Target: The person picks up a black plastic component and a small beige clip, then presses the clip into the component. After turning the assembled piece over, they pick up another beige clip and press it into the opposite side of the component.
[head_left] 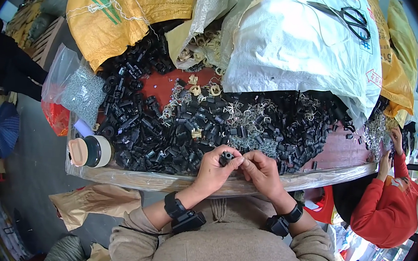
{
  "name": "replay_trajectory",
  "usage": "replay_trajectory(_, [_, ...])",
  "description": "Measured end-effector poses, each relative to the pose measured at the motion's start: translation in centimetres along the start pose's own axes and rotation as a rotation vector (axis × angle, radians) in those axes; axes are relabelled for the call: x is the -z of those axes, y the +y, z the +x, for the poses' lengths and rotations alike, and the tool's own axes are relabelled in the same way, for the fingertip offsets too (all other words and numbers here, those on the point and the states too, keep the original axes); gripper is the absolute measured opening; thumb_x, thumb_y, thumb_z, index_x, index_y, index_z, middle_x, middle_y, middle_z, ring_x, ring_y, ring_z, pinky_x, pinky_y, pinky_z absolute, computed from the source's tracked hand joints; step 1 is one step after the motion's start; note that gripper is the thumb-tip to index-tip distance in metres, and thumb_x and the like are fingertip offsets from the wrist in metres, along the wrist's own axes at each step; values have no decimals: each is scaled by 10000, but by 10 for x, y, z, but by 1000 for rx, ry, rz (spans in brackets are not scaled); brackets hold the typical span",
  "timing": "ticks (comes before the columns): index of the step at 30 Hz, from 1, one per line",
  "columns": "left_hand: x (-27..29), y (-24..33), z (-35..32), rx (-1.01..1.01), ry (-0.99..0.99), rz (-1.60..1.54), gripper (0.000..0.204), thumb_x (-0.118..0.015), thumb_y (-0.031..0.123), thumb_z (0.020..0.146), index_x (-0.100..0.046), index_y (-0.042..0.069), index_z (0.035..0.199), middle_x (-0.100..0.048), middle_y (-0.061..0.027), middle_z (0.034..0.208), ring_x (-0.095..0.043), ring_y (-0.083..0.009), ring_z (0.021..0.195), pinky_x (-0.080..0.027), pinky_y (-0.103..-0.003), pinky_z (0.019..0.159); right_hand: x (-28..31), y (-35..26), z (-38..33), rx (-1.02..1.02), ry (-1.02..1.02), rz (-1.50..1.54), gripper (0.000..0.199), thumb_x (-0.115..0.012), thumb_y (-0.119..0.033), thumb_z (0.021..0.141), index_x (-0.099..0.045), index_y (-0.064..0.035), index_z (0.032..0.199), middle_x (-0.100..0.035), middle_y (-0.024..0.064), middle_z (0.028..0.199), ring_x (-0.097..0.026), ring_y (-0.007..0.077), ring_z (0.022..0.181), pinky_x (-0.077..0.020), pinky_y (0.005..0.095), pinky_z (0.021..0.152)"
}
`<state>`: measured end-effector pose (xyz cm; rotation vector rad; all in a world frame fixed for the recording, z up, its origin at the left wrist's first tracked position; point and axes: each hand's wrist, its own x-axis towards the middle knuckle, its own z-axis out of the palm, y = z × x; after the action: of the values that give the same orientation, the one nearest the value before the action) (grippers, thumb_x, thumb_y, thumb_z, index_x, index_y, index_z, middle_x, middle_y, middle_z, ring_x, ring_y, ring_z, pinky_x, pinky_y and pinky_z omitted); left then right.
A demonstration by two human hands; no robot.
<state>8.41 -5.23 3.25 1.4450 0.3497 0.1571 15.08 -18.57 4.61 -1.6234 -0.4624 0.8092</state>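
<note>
Above the table's front edge, my left hand [211, 170] is closed round a small black plastic part [226, 158], whose round, hollow-looking end points up. My right hand [263, 173] meets it from the right, thumb and forefinger pinched together beside the part. Whatever sits in that pinch is too small to make out. Just beyond my hands lies a heap of black plastic parts [167, 139]. Bent metal clips [249, 112] are strewn over its middle, and small silvery pieces [258, 146] lie right behind my fingers.
Yellow [129, 15] and white [303, 54] woven sacks cover the far side, with black scissors [350, 20] on the white one. At the left stand a lidded jar [89, 151] and a clear bag of screws [85, 89]. A co-worker in a red sleeve [384, 210] works at the right.
</note>
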Motion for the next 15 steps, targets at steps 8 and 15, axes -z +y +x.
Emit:
replay_trajectory(8, [-7, -4, -6, 233, -4, -305, 116, -590, 123, 787, -564, 9, 783, -536, 10, 633, -484, -39, 569, -387, -170, 508, -6, -4, -4, 497, 202, -539, 60, -525, -6, 769, -505, 11, 823, -503, 114, 682, -521, 245, 592, -415, 290, 506])
replay_trajectory(15, [1, -2, 7, 252, -86, -4, 101, -586, 99, 779, -552, 4, 778, -553, -20, 638, -531, -91, 581, -422, -212, 553, 5, 3, 6, 371, 135, -485, 61, -512, 7, 755, -505, 4, 816, -502, 127, 689, -516, 263, 599, -408, 298, 520])
